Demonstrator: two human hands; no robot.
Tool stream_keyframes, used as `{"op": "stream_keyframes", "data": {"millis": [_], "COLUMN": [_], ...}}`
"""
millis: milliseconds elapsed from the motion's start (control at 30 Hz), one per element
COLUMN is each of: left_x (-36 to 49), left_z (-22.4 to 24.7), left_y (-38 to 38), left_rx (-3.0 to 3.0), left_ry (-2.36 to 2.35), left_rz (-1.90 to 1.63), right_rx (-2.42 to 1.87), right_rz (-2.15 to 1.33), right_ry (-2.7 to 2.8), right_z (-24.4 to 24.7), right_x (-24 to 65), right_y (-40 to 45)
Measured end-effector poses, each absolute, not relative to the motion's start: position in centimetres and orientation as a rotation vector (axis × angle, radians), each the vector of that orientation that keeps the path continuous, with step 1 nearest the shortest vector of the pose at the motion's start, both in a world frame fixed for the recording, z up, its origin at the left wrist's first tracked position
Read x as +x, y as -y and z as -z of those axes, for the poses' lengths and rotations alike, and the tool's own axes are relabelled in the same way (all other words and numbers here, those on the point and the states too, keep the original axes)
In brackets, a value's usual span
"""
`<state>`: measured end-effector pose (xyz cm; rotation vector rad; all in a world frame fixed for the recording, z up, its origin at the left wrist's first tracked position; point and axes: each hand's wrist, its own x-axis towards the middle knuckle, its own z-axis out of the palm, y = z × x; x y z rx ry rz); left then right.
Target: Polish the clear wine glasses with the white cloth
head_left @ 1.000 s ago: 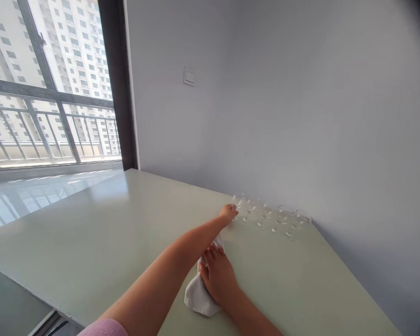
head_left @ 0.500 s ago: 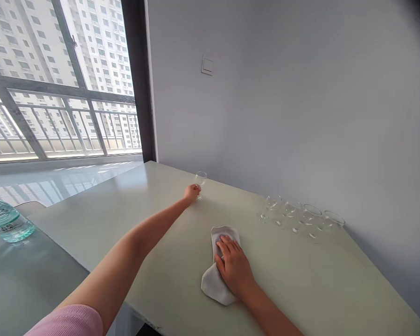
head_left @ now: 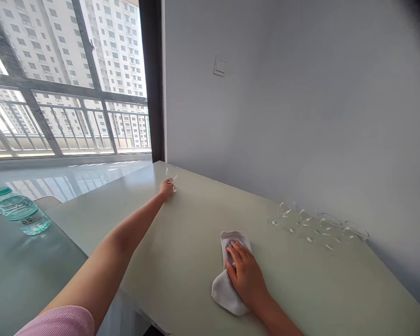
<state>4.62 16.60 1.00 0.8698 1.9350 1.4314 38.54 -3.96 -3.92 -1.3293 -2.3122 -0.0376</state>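
My left hand (head_left: pixel 166 187) reaches out to the far end of the table, its fingers closed round the stem of a clear stemmed glass (head_left: pixel 172 173). That glass is upright, and its foot shows close to the tabletop; whether it touches cannot be made out. Nearer to me, my right hand (head_left: pixel 245 273) lies flat on a folded pale grey cloth (head_left: pixel 227 294), fingers stretched out over it. Part of the cloth is hidden under the palm. To the right of the cloth, several more stemmed glasses (head_left: pixel 331 223) stand in a row near the wall, blurred and see-through.
The pale green table (head_left: pixel 196 224) runs along a grey wall (head_left: pixel 301 116) with a light switch (head_left: pixel 220 66). On the left, a water bottle (head_left: pixel 23 212) with a green cap stands on a lower grey-green surface (head_left: pixel 24 270). Beyond is a large window (head_left: pixel 66 88).
My left hand has carried the stemmed glass left and farther away along the table. The view has turned slightly left. My right hand stays on the cloth.
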Motion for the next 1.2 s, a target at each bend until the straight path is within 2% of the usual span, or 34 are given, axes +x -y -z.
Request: {"op": "stream_keyframes", "data": {"millis": [133, 233, 533, 767, 1000, 1200], "left_x": [7.5, 11.8, 31.7, 42.9, 44.4, 37.7], "left_z": [-1.5, -1.9, -1.6, -0.3, 1.2, 1.6], "left_y": [-14.7, -14.1, -14.1, -12.9, -13.7, -14.5], "left_rx": [0.769, 0.896, 1.345, 1.352, 1.406, 1.438], "left_ry": [-2.051, -1.928, -1.183, -1.033, -1.093, -1.258], "left_rz": [-1.605, -1.608, -0.807, -0.676, -0.765, -0.929], "right_rx": [-1.362, -1.393, -1.387, -1.339, -1.319, -1.348], "right_rz": [0.022, 0.013, 0.032, 0.019, -0.003, 0.025], "right_ry": [2.315, 2.307, 2.285, 2.237, 2.218, 2.280], "right_z": [3.1, 2.6, 2.4, 2.0, 2.3, 2.2], "right_x": [38.3, 38.1, 38.1, 38.0, 38.1, 38.1], "right_y": [4.3, 4.5, 4.7, 4.9, 4.8, 4.8]}}
